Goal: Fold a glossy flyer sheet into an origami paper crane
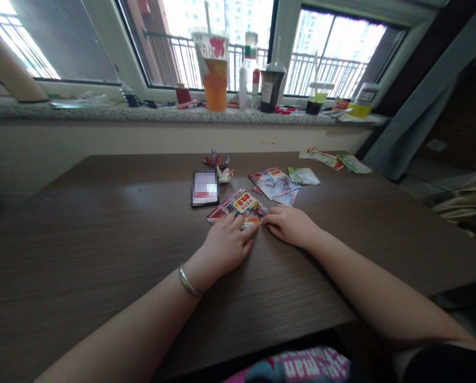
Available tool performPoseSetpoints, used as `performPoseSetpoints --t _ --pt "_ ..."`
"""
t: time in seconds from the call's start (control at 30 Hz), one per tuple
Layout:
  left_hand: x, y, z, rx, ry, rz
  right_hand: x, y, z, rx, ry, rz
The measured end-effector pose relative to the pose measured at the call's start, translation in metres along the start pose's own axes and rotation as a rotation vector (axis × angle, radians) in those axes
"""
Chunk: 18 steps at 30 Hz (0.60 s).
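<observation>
- The brown table (102, 239) is spreading out beneath and around both hands.
- A stone windowsill (142, 113) is running across the far side, well beyond the hands.
- A cup of orange drink (215, 74) is standing on that ledge, straight ahead of the left hand.
- The left hand (227, 242) is resting palm down, its fingers lying loosely spread over the near part of the printed leaflet (238, 201).
- The right hand (289, 224) is curling narrowly, its fingertips meeting at the leaflet's right corner; whether they are pinching it, I cannot tell.
- The leaflet itself is lying on the tabletop, partly under the left fingers and just left of the right hand, its yellow panel showing beyond the fingers.
- More printed leaflets (276, 183) are overlapping one another just beyond the right hand.
- A phone (205, 186) is lying beyond and slightly left of the left hand, its screen appearing blurred.
- Green-and-white papers (304, 175) are lying farther beyond the right hand.
- Crumpled paper (224, 174) is sitting beyond the left hand, beside the phone.
- A silvery bracelet (189, 281) is circling the left wrist.
</observation>
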<state>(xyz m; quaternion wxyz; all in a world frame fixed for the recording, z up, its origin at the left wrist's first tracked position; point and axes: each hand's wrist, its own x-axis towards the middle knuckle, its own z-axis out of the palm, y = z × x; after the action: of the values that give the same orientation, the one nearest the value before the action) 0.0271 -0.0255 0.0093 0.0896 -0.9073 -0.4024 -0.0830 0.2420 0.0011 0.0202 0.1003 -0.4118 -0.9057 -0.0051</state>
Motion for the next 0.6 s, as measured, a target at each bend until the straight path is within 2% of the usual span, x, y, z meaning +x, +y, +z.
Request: performPoseSetpoints --t 0.3,0.6 --pt "0.000 0.000 0.000 -0.009 -0.012 -0.004 0.001 -0.003 -0.002 -0.052 -0.009 0.031" --pt "-0.001 -0.001 0.001 -0.004 -0.025 -0.002 -0.005 0.011 -0.011 -0.149 -0.089 0.168"
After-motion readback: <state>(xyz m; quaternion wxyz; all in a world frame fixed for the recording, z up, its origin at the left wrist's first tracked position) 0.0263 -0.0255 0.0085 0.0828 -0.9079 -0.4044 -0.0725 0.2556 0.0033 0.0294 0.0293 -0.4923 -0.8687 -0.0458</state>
